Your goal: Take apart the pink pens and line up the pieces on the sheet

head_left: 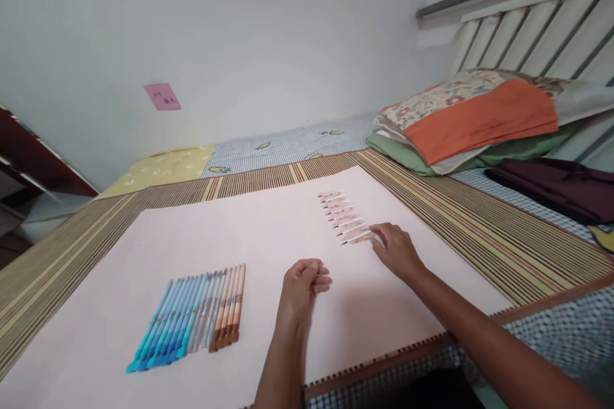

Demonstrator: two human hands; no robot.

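My right hand (396, 252) is at the right end of the nearest pen in a short column of slim white-and-pink pens (341, 211) with dark tips. Its thumb and fingers close on that pen's end. The pens lie side by side on a large pale pink sheet (278, 223), tips pointing left. My left hand (306, 282) hovers low over the middle of the sheet, thumb pressed to the curled index finger, with nothing visible in it. Farther left lies a row of blue pens (167, 319), clear grey pens (207, 310) and brown-and-cream pens (230, 307).
The sheet rests on a striped woven mat (432, 217) over a checked cloth (297, 140). Folded fabrics (484, 115) are piled at the right, beside a dark maroon cloth (556, 188) and a white radiator (537, 32). A pink note (162, 96) sticks to the wall.
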